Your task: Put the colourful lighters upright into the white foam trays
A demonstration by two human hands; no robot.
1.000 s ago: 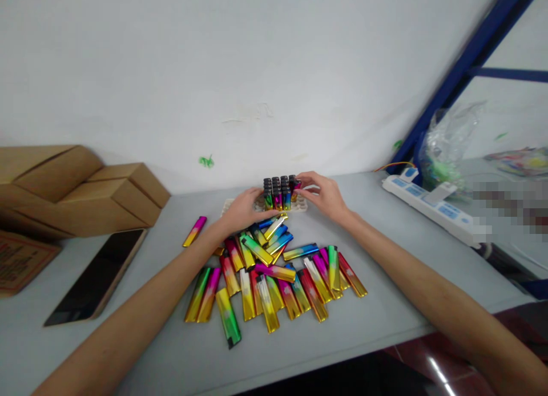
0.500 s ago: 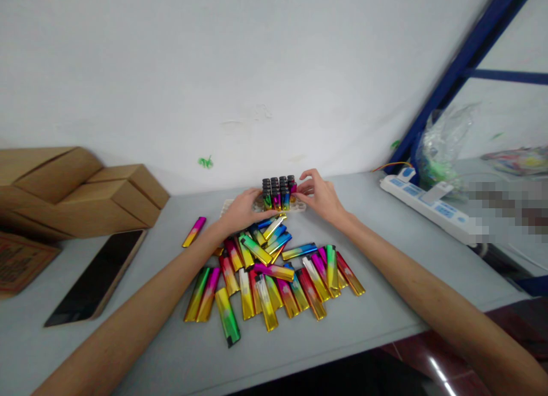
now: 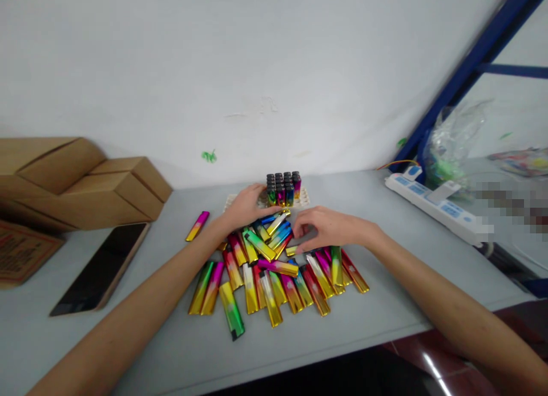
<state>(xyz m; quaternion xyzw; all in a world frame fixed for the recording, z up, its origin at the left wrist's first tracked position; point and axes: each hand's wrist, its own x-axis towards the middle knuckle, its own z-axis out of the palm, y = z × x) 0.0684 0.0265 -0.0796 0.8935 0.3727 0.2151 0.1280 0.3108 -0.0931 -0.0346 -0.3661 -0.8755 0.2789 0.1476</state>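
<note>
My left hand (image 3: pixel 246 206) rests at the left of a pale tray (image 3: pixel 305 197) with holes, its thumb stretched along the front and its fingers spread, partly hidden behind. Upright lighters (image 3: pixel 281 197) with black tops and shiny coloured bodies stand in rows in the tray. My right hand (image 3: pixel 327 227) is lowered at the right of a loose pile of lighters, fingers curled and thumb down on a lighter (image 3: pixel 291 251). Only that lighter's gold end shows. The loose metallic lighters (image 3: pixel 274 296) lie in front of the tray, pointing many ways.
Cardboard boxes (image 3: pixel 124 190) stand at the left, with a dark phone (image 3: pixel 100 270) lying near them. A lone pink and yellow lighter (image 3: pixel 197 226) lies left of the pile. On the right are a white power strip (image 3: pixel 432 205), a clear plastic bag (image 3: pixel 456 142) and a blue frame (image 3: pixel 454 79).
My right hand has left the standing lighters and come down towards me onto a loose lighter. A purple lighter now stands at the rows' right side. My left hand stays at the tray.
</note>
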